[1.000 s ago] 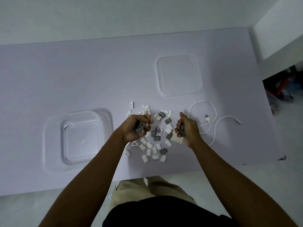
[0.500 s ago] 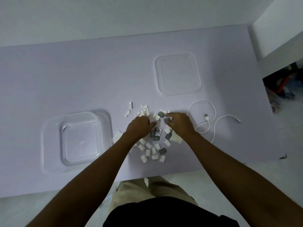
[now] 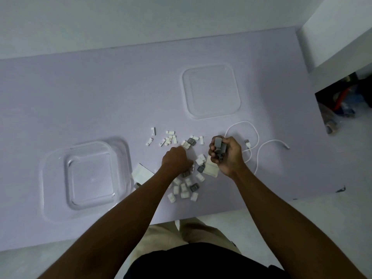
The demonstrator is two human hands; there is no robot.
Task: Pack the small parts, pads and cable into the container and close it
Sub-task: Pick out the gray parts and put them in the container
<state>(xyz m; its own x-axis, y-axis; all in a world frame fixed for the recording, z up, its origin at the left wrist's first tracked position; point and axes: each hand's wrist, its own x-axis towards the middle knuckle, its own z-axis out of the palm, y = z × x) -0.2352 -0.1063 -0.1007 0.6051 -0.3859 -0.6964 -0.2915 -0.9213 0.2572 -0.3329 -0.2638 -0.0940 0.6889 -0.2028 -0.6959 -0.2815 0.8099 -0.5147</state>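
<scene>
Gathering is under way, but packing has hardly begun. The container (image 3: 86, 178) sits on the counter (image 3: 80, 93) and looks empty; every place below is given from it. Just to its right lies the scatter of small parts (image 3: 184, 188), white and grey, most of them loose on the counter. The left hand (image 3: 177, 162) rests knuckles-up on that scatter, fingers curled down into it; whether it grips any pieces I cannot tell, as the palm is hidden. Further right, the right hand (image 3: 226, 155) is lifted slightly and clamped on a clutch of grey pieces (image 3: 219, 146), several showing between thumb and fingers. Under the right hand's heel lies a pale square pad (image 3: 210, 169), and another white flat piece (image 3: 141, 172) lies touching or just beside the container's right edge. The cable (image 3: 252, 146) is looped loosely, far to the right, beyond the right hand. The lid (image 3: 211, 91) lies up and to the right, well apart. By my reading almost everything is left: parts, pads, cable in, then lid on.
</scene>
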